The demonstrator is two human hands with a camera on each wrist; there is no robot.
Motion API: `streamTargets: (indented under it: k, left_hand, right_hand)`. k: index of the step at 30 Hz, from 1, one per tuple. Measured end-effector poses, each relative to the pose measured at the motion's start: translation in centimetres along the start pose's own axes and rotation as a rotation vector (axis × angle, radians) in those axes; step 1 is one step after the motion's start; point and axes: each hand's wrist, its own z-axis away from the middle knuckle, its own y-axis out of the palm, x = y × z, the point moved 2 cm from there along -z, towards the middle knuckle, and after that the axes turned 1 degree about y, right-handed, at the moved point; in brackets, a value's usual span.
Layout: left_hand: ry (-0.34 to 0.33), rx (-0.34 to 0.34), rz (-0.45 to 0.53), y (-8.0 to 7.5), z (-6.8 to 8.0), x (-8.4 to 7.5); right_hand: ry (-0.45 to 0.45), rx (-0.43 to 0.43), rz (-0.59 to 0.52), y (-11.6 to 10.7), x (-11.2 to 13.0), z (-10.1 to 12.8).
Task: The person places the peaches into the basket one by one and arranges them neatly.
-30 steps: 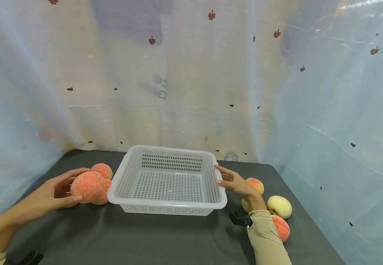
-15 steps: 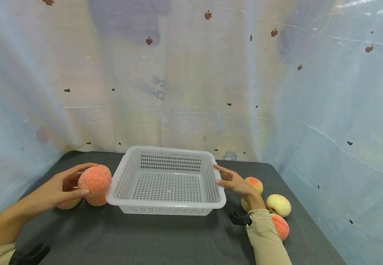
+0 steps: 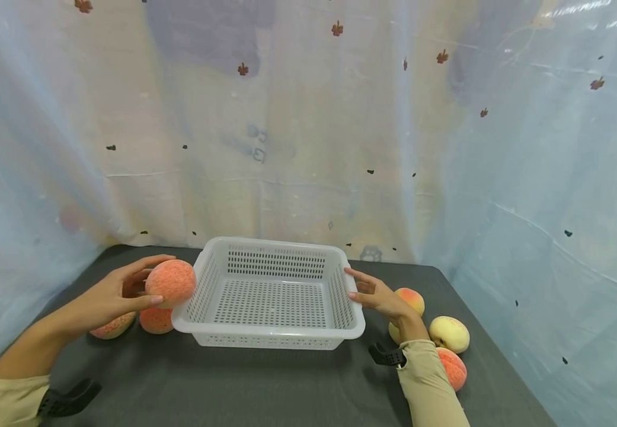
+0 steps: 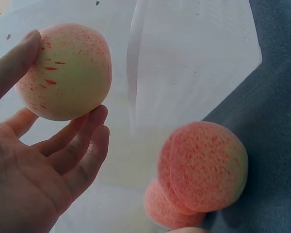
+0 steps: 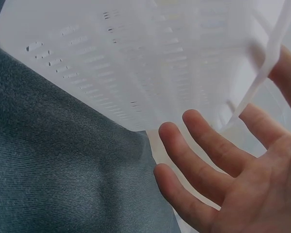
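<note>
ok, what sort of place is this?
Looks like a makeshift indoor test booth, though that's a guess: patterned plastic curtain behind and along both sides, dark tabletop, and peaches either side of a white basket.

No legible text, faint letter-like marks (image 3: 258,155) on pale curtain (image 3: 308,196), too blurred to read

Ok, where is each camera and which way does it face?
Head: on the head, facing forward and down at the white basket; left hand, right hand and sleeves show.
Left wrist: on that wrist, facing the held peach and the basket's side; left hand shows.
Right wrist: on that wrist, facing the basket's outside; right hand shows.
Shared by head and left wrist: the held peach.
</note>
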Motion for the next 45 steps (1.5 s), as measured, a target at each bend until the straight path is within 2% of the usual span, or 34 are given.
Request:
streamTargets:
  k: [4, 12, 21, 27, 39, 45]
  left_hand:
    - [0.01, -0.005, 0.009, 0.1, -0.7, -0.2]
    - [-0.021, -0.005, -0.014, 0.5, -1.8, -0.6]
    - [-0.043, 0.024, 0.036, 0.7, -3.0, -1.1]
    - [-0.048, 0.033, 0.022, 0.8, -4.0, -1.1]
    - [-0.038, 0.062, 0.006, 1.6, -6.6, -1.4]
    - [-0.027, 0.092, 0.032, 1.9, -8.1, -1.3]
  right_hand:
    - [-0.007, 0.001, -0.006, 0.1, -0.1, 0.0]
    - [-0.008, 0.006, -0.035, 0.2, 0.0, 0.1]
    - [-0.011, 0.001, -0.051, 0.3, 0.1, 0.2]
    - [-0.003, -0.002, -0.05, 0.3, 0.2, 0.2]
    - [-0.013, 0.013, -0.069, 0.4, -0.4, 0.1]
    - [-0.013, 0.011, -0.069, 0.3, -0.2, 0.1]
